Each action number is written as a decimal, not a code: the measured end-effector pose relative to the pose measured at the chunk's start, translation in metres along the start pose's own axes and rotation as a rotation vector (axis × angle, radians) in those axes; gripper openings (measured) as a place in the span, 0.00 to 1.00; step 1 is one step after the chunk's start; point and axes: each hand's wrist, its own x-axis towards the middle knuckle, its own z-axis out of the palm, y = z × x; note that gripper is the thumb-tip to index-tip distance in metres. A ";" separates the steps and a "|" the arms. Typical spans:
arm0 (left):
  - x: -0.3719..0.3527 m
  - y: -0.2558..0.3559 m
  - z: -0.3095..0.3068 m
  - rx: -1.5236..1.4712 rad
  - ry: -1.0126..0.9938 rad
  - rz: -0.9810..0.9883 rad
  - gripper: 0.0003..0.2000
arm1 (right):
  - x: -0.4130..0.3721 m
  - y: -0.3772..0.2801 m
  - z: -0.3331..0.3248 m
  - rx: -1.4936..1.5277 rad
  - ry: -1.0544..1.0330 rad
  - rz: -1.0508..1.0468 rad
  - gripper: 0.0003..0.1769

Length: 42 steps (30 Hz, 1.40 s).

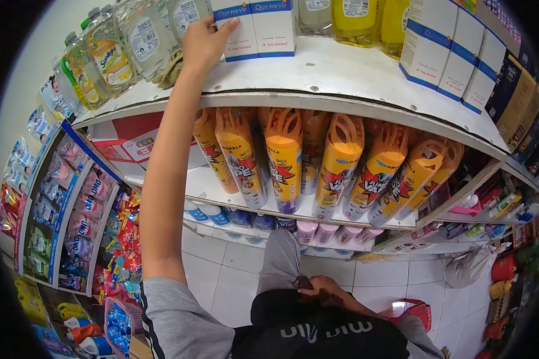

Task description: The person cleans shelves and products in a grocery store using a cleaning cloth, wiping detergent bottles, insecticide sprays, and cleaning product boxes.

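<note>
My left hand (208, 43) reaches up to the top shelf, closed on the left side of a white box with a blue band (236, 37), its thumb on the front. A second matching box (274, 30) stands right against it. A crumpled brownish-green rag (171, 69) lies beside the wrist, near clear bottles (142, 36). Low in front of my body, my right hand (322, 291) is closed around something small and dark brown, which I cannot make out.
Yellow spray cans (284, 161) crowd the shelf below. More white and blue boxes (449, 57) stand at the right of the white top shelf (341, 72). Dish soap bottles (109, 63) line its left end. A red basket (414, 312) sits on the tiled floor; detergent packets (84, 224) hang left.
</note>
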 end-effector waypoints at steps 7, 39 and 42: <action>-0.001 0.000 -0.002 0.025 -0.011 0.059 0.16 | -0.005 -0.004 -0.005 -0.009 0.033 0.005 0.34; -0.049 0.238 0.126 -0.259 0.034 0.626 0.29 | -0.096 0.060 0.041 1.201 0.291 -0.079 0.15; -0.063 0.240 0.112 -0.470 -0.053 0.566 0.27 | -0.093 0.053 0.028 1.053 0.427 -0.011 0.14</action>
